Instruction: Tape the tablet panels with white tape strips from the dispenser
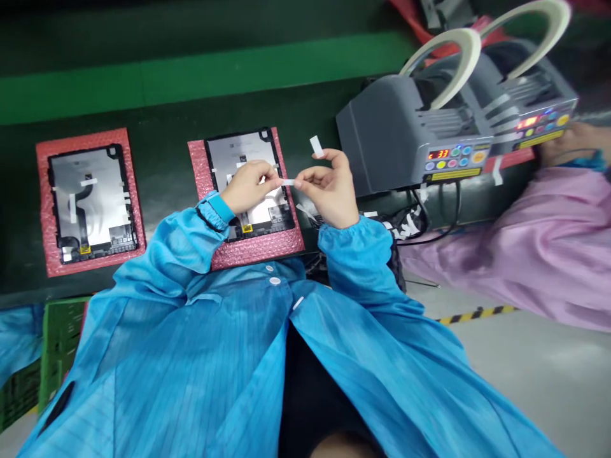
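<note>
Between my two hands a short strip of white tape (288, 182) is stretched. My left hand (251, 184) pinches its left end, and my right hand (331, 194) pinches the other end between thumb and finger. A second piece of white tape (316, 146) sticks up from a raised fingertip of my right hand. Beneath my left hand lies a tablet screen assembly (272, 219) with a silver back and black frame, partly covered by the hand. It rests on pink bubble wrap (248, 252).
Another tablet assembly (100, 191) lies on pink bubble wrap to the left. At right stand two grey tape dispensers (382, 127) carrying rolls of tape (470, 57). Black cables (442, 232) and tape scraps lie in front of them. A co-worker's pink sleeve (525, 248) reaches in. Green crate (62, 337) at lower left.
</note>
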Motion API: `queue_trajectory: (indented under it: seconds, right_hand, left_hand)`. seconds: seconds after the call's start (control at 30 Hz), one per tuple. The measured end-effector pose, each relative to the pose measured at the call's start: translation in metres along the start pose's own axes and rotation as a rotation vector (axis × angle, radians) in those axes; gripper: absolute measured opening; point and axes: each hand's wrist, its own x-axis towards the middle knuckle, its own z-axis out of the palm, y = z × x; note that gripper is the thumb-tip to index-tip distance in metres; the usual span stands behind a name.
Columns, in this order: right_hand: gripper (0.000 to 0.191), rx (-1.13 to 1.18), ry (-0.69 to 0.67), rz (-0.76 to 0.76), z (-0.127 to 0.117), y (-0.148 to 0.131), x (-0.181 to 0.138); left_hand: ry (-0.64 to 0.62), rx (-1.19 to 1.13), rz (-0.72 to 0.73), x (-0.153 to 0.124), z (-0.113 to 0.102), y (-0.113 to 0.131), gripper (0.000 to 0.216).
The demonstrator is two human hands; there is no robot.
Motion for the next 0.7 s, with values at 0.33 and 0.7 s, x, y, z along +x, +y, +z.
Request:
queue_trajectory:
  seconds: [0.33, 0.7]
  right_hand:
    - [0.047, -0.144, 0.019, 0.000, 0.014, 0.031, 0.030]
    - [0.048, -0.221, -0.016, 0.008, 0.015, 0.042, 0.033]
  left_hand:
    - [0.073, 0.216, -0.164, 0.013, 0.027, -0.012, 0.025]
    - [0.103, 0.340, -0.102, 0.010, 0.038, -0.019, 0.029]
